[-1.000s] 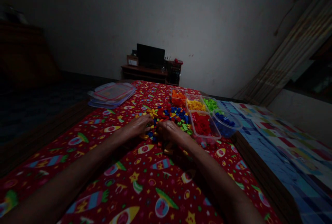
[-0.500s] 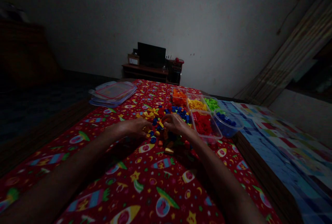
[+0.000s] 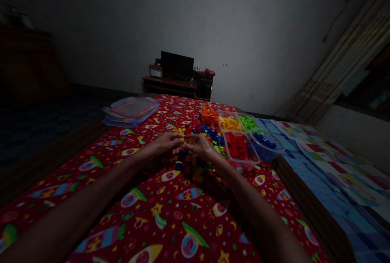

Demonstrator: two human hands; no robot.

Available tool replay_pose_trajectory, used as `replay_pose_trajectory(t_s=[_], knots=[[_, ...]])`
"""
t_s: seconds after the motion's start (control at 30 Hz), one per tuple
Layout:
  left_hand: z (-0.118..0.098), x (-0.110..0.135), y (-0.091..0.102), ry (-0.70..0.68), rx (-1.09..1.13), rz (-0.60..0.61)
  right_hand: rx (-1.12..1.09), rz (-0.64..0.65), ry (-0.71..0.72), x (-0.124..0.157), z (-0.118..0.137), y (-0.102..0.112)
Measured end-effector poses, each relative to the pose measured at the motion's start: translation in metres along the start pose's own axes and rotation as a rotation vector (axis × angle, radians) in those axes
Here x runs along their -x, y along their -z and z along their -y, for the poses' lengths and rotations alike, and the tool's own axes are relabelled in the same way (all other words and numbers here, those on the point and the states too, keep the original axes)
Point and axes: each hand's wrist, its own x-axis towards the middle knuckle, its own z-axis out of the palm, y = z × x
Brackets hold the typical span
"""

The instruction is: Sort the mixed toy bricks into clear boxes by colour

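My left hand (image 3: pixel 167 142) and my right hand (image 3: pixel 199 146) meet over a mixed pile of small plastic building blocks (image 3: pixel 213 133), blue, red, yellow and green. Both hands are closed, with their fingertips nearly touching. Between them show yellow building blocks (image 3: pixel 189 141), which the fingers of each hand hold; their number is hard to make out in the dim light. More loose blocks (image 3: pixel 198 172) lie in shadow on the near side, below my hands. Part of the pile is hidden behind my fingers.
To the right stand clear containers of sorted blocks: red (image 3: pixel 238 146), yellow (image 3: pixel 230 124), orange (image 3: pixel 209 115), green (image 3: pixel 248 123) and blue (image 3: pixel 263 141). Stacked lids (image 3: pixel 132 110) lie at the left on the red patterned cloth (image 3: pixel 170 218). A blue checked cover (image 3: pixel 301 157) is farther right.
My hands have lifted slightly and come together. My left hand has moved right towards my right hand, and yellow blocks now show between them.
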Motion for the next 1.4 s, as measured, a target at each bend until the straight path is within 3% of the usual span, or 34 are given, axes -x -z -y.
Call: replay_pose_trajectory(t_s=[0.27, 0.4, 0.6, 0.7, 0.87, 1.0, 1.17, 1.27, 1.4], knots=[[-0.003, 0.001, -0.02, 0.088, 0.174, 0.037, 0.172, -0.019, 0.174, 0.005, -0.016, -0.006], [-0.007, 0.004, -0.022, 0.166, 0.277, -0.048, 0.177, 0.026, 0.233, 0.006, -0.02, -0.004], [-0.023, 0.007, -0.023, 0.258, 0.347, -0.058, 0.177, -0.011, 0.13, 0.006, -0.009, 0.002], [-0.026, 0.006, -0.023, 0.223, 0.342, -0.062, 0.122, -0.042, 0.045, 0.004, -0.008, 0.007], [-0.022, 0.004, -0.011, 0.094, 0.285, -0.078, -0.072, 0.022, -0.125, -0.003, -0.017, 0.019], [-0.014, 0.002, 0.01, 0.009, 0.136, -0.242, -0.136, -0.006, -0.17, -0.006, -0.024, 0.036], [0.014, 0.0, 0.037, 0.007, -0.244, -0.451, 0.021, -0.185, -0.139, -0.004, -0.032, 0.069], [0.034, -0.003, 0.041, 0.003, -0.485, -0.473, 0.184, -0.302, -0.134, -0.006, -0.037, 0.096], [0.049, -0.007, 0.035, 0.001, -0.589, -0.424, 0.414, -0.355, -0.205, -0.021, -0.045, 0.138]])
